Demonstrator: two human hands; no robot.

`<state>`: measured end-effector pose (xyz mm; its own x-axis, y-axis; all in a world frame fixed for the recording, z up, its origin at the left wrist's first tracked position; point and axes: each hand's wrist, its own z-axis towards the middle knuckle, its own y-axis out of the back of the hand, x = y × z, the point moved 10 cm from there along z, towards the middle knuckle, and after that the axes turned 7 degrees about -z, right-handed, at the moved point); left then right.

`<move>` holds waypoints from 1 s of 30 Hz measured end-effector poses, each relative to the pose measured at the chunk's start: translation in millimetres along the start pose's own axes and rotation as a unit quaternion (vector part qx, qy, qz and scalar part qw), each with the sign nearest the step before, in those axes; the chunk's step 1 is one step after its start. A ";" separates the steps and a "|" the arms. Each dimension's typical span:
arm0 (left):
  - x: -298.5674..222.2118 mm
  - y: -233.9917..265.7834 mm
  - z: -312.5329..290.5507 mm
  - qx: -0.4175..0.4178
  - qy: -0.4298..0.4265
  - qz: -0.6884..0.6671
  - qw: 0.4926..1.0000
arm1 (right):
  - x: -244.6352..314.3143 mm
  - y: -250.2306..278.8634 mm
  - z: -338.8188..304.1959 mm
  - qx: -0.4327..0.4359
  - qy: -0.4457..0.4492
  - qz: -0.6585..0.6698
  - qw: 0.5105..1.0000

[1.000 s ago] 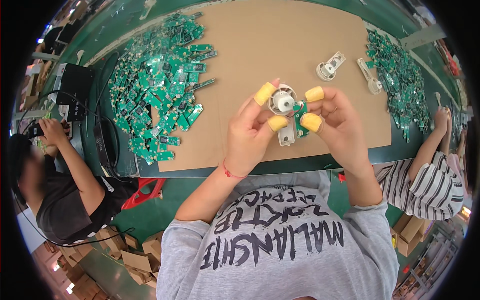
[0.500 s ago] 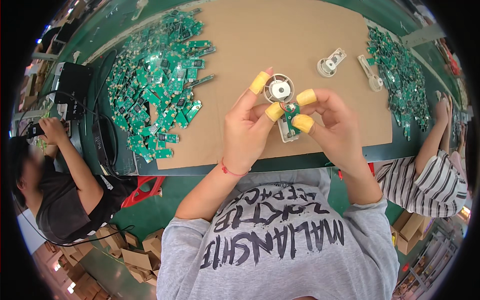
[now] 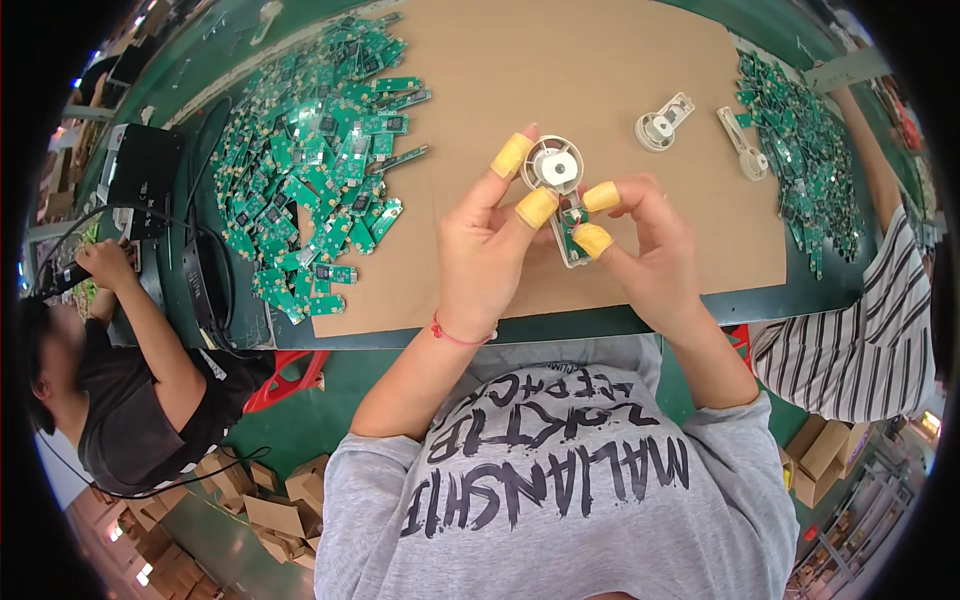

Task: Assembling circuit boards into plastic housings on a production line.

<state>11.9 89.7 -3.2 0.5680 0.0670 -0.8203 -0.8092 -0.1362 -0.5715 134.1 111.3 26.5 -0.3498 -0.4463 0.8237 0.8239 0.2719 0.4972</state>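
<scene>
A white plastic handheld-fan housing (image 3: 545, 172), with a round ringed head and a narrow handle, is up in front of me over the cardboard. My left hand (image 3: 482, 240) grips it by the round head, between thumb and index finger. In the handle lies a green circuit board (image 3: 572, 217) with thin wires at its upper end. My right hand (image 3: 650, 250) pinches at the board's right edge with thumb and index finger. Yellow tape wraps the thumb and index finger of each hand. My fingers cover part of the board and handle.
Green circuit boards (image 3: 330, 165) lie heaped on the left of the cardboard sheet (image 3: 480, 60); another heap (image 3: 805, 165) is at the right. Two white fan housings (image 3: 657, 130) (image 3: 742, 145) rest near that heap. A black box (image 3: 150, 180) with cables stands far left. People sit on both sides.
Both hands and the housing have shifted slightly up and left. The board now sits more in line with the handle. The person at right has leaned and reached farther forward.
</scene>
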 end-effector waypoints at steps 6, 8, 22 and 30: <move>-2.1 -2.6 -2.3 -0.020 0.015 -0.010 1.000 | -10.9 3.0 1.9 -0.062 -0.052 0.067 0.994; -3.9 -1.0 -1.7 -0.017 -0.033 0.019 0.999 | -13.7 -3.2 2.6 -0.027 -0.118 0.092 0.988; -4.5 4.5 12.6 -0.001 -0.095 0.234 0.968 | -101.4 29.3 176.6 0.103 -0.153 -0.115 0.976; 2.5 2.2 2.9 0.031 -0.077 0.244 0.966 | -221.6 80.6 292.5 0.028 -0.206 -0.494 0.844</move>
<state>11.1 92.4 -6.5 0.0919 0.1571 -0.9833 -0.9853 -0.1288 -0.1126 147.7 481.5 -36.2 -0.9889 -0.1472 0.0187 0.0210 -0.0138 0.9997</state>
